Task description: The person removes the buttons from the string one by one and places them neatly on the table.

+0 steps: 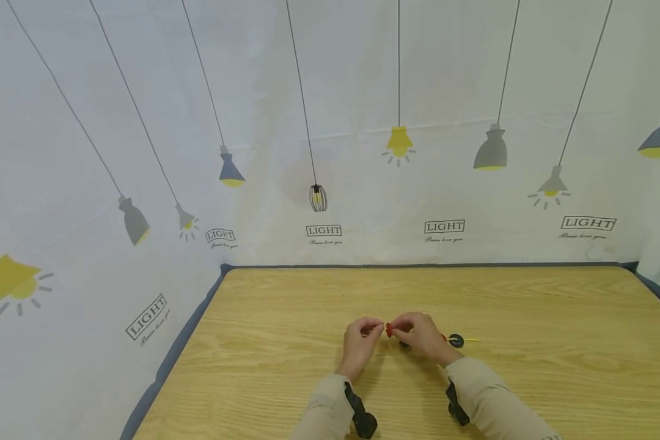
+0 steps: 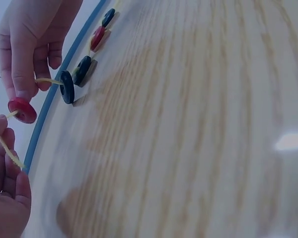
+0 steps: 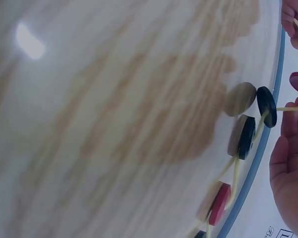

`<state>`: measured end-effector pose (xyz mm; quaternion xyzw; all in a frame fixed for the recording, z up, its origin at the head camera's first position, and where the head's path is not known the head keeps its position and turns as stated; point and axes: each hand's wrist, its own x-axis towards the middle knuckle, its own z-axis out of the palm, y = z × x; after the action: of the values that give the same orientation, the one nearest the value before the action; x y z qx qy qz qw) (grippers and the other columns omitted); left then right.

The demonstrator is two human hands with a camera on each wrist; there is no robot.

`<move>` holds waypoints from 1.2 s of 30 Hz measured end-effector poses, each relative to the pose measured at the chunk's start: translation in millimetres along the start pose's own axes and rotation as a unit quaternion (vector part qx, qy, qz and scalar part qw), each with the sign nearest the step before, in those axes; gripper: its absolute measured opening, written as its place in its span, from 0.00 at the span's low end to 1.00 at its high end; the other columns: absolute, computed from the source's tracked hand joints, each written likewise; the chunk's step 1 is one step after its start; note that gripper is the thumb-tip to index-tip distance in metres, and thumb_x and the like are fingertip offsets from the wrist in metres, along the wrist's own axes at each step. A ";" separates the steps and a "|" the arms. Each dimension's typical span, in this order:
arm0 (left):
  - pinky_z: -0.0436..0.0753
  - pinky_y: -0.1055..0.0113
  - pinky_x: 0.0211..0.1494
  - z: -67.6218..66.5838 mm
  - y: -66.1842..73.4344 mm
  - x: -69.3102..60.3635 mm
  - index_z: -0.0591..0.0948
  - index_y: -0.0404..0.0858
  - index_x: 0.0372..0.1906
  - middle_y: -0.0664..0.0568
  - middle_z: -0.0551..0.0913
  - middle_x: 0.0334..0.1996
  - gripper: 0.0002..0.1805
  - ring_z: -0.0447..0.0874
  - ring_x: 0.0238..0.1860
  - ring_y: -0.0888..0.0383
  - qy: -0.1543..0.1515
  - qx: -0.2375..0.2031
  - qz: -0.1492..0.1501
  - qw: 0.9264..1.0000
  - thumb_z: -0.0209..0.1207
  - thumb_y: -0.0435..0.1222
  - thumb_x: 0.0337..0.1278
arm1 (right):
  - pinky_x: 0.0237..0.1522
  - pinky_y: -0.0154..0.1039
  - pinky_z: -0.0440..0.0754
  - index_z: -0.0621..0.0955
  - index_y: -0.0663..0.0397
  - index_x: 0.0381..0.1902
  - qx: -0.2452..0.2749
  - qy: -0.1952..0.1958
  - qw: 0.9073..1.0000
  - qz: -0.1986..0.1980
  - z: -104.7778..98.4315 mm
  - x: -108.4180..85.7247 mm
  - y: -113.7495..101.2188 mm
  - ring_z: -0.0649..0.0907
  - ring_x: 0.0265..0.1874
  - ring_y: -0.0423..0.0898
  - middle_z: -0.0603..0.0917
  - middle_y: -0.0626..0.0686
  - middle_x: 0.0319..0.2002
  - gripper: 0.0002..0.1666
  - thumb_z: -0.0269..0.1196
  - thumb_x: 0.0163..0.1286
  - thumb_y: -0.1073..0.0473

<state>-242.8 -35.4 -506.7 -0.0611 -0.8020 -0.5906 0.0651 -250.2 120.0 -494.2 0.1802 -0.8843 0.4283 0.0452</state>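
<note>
Between the two hands is a red button (image 1: pixel 388 330), threaded on a yellow string. My right hand (image 1: pixel 421 337) pinches this red button (image 2: pixel 23 110) by its edge. My left hand (image 2: pixel 7 191) pinches the string (image 2: pixel 11 153) close to the button's face, with a short end hanging free past the fingers. From the right hand the string runs to a dark button (image 3: pixel 266 107), then another dark button (image 3: pixel 246 138), a red button (image 3: pixel 219 204) and one more dark button (image 2: pixel 108 18).
The wooden table (image 1: pixel 286 305) has a blue edge at the back and left. Behind it hangs a white cloth (image 1: pixel 363 79) printed with lamps. A dark button (image 1: pixel 456 340) and the string's far end (image 1: pixel 473 340) lie right of the right hand.
</note>
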 end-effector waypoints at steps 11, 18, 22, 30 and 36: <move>0.74 0.70 0.34 -1.6 -3.2 -2.7 0.81 0.35 0.34 0.55 0.78 0.28 0.08 0.73 0.28 0.65 -0.026 -0.009 -0.016 1.000 0.58 0.36 0.52 | 0.26 0.32 0.75 0.81 0.57 0.30 0.034 0.004 0.999 -0.012 -2.9 -1.1 -3.9 0.77 0.27 0.42 0.81 0.48 0.28 0.02 0.60 0.59 0.65; 0.76 0.64 0.42 -1.2 -0.5 -5.2 0.76 0.34 0.47 0.48 0.79 0.38 0.16 0.78 0.39 0.55 -0.077 -0.040 -0.004 0.996 0.57 0.37 0.54 | 0.27 0.32 0.75 0.80 0.56 0.31 0.043 0.005 0.999 -0.014 -5.0 -2.0 -6.4 0.77 0.27 0.41 0.81 0.48 0.29 0.03 0.60 0.60 0.64; 0.75 0.63 0.45 -1.8 2.5 -7.4 0.73 0.31 0.50 0.43 0.78 0.41 0.19 0.77 0.43 0.50 -0.099 -0.060 0.014 0.993 0.57 0.35 0.54 | 0.28 0.34 0.75 0.80 0.56 0.31 0.041 0.009 0.999 -0.019 -6.2 -2.8 -7.4 0.77 0.27 0.40 0.81 0.48 0.29 0.03 0.59 0.60 0.65; 0.75 0.66 0.45 1.0 1.8 -5.9 0.75 0.32 0.48 0.46 0.79 0.41 0.18 0.77 0.42 0.54 -0.105 -0.066 0.007 0.992 0.59 0.36 0.53 | 0.28 0.33 0.75 0.81 0.55 0.31 0.041 0.009 0.999 -0.005 -9.3 -4.1 -8.2 0.76 0.27 0.40 0.81 0.46 0.29 0.03 0.59 0.60 0.65; 0.76 0.67 0.42 0.7 1.0 -5.6 0.76 0.32 0.45 0.47 0.79 0.39 0.16 0.78 0.39 0.55 -0.097 -0.070 0.005 0.993 0.59 0.36 0.52 | 0.29 0.33 0.75 0.81 0.54 0.32 0.047 0.000 0.999 -0.005 -9.6 -4.2 -7.4 0.77 0.28 0.41 0.81 0.47 0.30 0.04 0.59 0.61 0.64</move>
<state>-237.2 -34.6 -507.0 -0.1264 -0.7610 -0.6361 -0.0145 -244.3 124.4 -483.7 0.1866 -0.8621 0.4696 0.0391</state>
